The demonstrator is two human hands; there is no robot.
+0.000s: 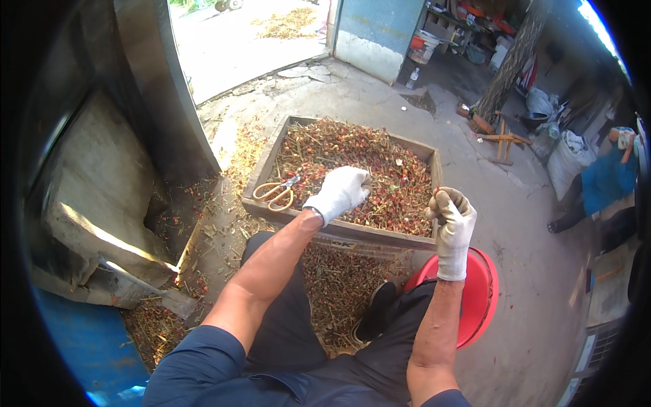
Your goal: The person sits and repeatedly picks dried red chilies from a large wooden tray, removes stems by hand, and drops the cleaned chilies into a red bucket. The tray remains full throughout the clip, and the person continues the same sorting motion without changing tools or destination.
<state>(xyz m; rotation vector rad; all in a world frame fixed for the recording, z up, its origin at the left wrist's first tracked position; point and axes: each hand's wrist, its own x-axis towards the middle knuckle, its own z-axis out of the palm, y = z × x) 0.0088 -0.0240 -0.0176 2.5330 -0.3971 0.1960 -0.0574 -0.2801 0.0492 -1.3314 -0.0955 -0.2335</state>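
Note:
A shallow wooden tray (335, 229) stands before me, heaped with red and yellowish dried plant bits and stalks (356, 147). My left hand (343, 191), in a white knit glove, rests over the heap with its fingers curled down; whatever its fingertips touch is hidden. My right hand (451, 219), gloved too and dirtier at the fingers, is raised over the tray's right front corner, thumb and fingers pinching a tiny reddish piece. Scissors with yellow handles (277, 196) lie at the tray's left front corner, blades on the heap.
A red plastic basin (478, 305) stands by my right leg. Plant debris (335, 295) covers the ground between my feet. At left are a concrete block (101, 193) and a metal blade (178, 303). Farther right are a tree trunk (513, 61), white sacks (567, 160) and another person (605, 183).

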